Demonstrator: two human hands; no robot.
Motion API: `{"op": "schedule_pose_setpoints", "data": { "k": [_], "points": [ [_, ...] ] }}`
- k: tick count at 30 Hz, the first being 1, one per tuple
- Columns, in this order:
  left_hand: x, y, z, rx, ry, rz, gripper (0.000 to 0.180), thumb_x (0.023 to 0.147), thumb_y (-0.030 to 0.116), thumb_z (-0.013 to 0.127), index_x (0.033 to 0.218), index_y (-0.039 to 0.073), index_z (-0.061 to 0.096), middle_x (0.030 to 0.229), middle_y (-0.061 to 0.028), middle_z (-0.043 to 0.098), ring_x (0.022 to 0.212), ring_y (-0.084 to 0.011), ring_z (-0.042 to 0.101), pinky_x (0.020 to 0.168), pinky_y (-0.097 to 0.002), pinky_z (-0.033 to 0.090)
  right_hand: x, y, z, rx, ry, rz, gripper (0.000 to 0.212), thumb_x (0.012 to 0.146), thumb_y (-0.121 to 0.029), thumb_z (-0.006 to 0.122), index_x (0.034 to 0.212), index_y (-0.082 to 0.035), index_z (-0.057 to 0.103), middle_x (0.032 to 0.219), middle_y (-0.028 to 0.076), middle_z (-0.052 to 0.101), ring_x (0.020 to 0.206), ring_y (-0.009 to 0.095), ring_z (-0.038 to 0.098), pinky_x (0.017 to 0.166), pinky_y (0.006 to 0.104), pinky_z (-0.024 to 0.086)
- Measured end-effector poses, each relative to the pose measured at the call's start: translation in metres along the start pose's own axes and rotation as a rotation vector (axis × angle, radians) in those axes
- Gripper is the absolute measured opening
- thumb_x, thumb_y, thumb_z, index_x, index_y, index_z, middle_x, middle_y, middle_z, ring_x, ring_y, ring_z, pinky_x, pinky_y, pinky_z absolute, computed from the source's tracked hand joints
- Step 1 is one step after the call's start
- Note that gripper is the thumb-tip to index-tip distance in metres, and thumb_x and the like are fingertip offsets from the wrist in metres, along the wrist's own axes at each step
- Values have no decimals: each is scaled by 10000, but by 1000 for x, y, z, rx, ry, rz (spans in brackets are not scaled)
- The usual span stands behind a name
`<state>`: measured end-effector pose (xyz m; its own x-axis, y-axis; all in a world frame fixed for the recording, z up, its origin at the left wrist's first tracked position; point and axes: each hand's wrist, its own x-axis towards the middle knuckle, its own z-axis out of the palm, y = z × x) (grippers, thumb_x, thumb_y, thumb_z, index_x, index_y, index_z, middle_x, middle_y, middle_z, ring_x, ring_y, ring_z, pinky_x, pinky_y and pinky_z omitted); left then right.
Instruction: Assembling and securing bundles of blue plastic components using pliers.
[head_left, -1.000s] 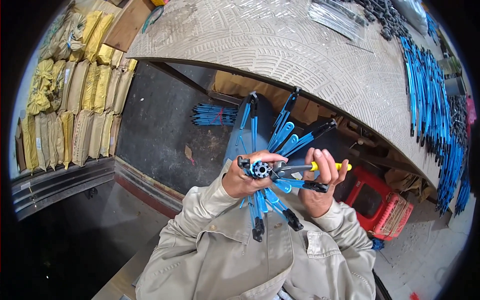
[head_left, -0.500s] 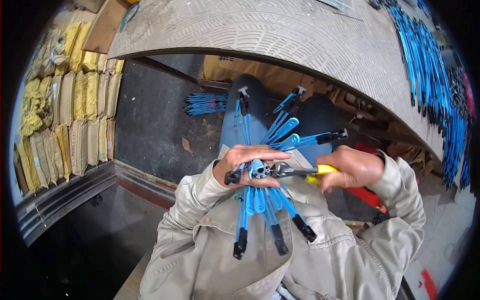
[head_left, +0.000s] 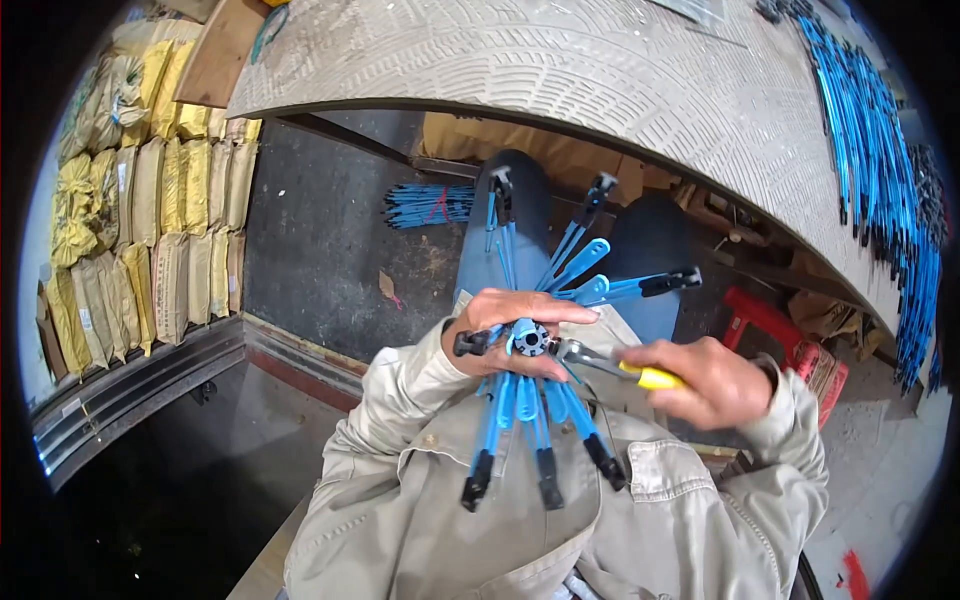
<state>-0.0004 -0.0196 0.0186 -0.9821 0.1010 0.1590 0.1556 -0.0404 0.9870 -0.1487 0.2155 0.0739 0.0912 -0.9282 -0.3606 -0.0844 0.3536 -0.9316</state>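
In front of my chest is a frame of blue arms with black ends, spread like spokes round a black-and-blue round hub (head_left: pixel 531 339). My left hand (head_left: pixel 482 312) is closed around it, thumb and fingers on either side of the hub. Several arms (head_left: pixel 540 440) hang toward me, and others fan out away over my knees. My right hand (head_left: pixel 712 382) grips pliers (head_left: pixel 592 358) by their yellow handles. Their metal jaws lie at the hub's right edge; whether they pinch anything there is too small to tell.
A grey textured table (head_left: pixel 480 60) stands ahead, with a long pile of blue rods (head_left: pixel 860 130) at its right. On the dark floor lies a tied blue bundle (head_left: pixel 428 205). Yellow and tan packages (head_left: pixel 165 200) are stacked at left; a red stool-like object (head_left: pixel 750 320) is at right.
My right hand has moved slightly down, so the pliers now slant with their handles lower. The frame has turned a little in my left hand. The whole view has shifted slightly.
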Motion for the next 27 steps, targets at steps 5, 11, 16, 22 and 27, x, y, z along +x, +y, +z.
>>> {"op": "schedule_pose_setpoints", "data": {
  "k": [5, 11, 16, 22, 27],
  "points": [
    [-3, -7, 4, -36, -14, 80, 535, 554, 138, 854, 1039, 44, 649, 956, -94, 676, 737, -173, 623, 668, -257, 489, -1, 24, 1, 699, -226, 37, 306, 920, -163, 533, 1193, -36, 486, 970, 84, 569, 596, 151, 604, 529, 241, 477],
    [-3, -4, 9, 121, 144, 104, 544, 544, 144, 857, 1037, 41, 651, 942, -92, 679, 740, -176, 627, 672, -260, 493, 8, 5, 27, -1078, 547, -225, 453, 871, -86, 613, 1264, 5, 407, 961, 133, 594, 549, 148, 578, 482, 244, 452],
    [-1, -5, 1, -25, -140, 35, 544, 541, 145, 856, 1032, 36, 649, 948, -90, 678, 761, -196, 637, 697, -275, 506, -5, 13, 1, 313, -280, 199, 437, 813, -28, 636, 1216, -8, 468, 996, 147, 571, 623, 185, 569, 531, 286, 465],
    [-2, -9, 6, 48, 6, 151, 549, 546, 163, 855, 1034, 28, 640, 941, -95, 672, 745, -208, 631, 697, -285, 502, -2, 5, -2, 733, -126, 142, 410, 730, -44, 653, 1128, -55, 553, 975, 122, 544, 695, 214, 522, 583, 316, 443],
    [-8, -6, 15, 226, 157, 143, 535, 560, 175, 850, 1025, 29, 629, 931, -102, 665, 711, -209, 614, 679, -283, 489, 6, 6, 28, -866, 448, -127, 354, 684, -119, 674, 1031, -99, 603, 952, 101, 532, 719, 229, 482, 604, 324, 422]
  ]
}}
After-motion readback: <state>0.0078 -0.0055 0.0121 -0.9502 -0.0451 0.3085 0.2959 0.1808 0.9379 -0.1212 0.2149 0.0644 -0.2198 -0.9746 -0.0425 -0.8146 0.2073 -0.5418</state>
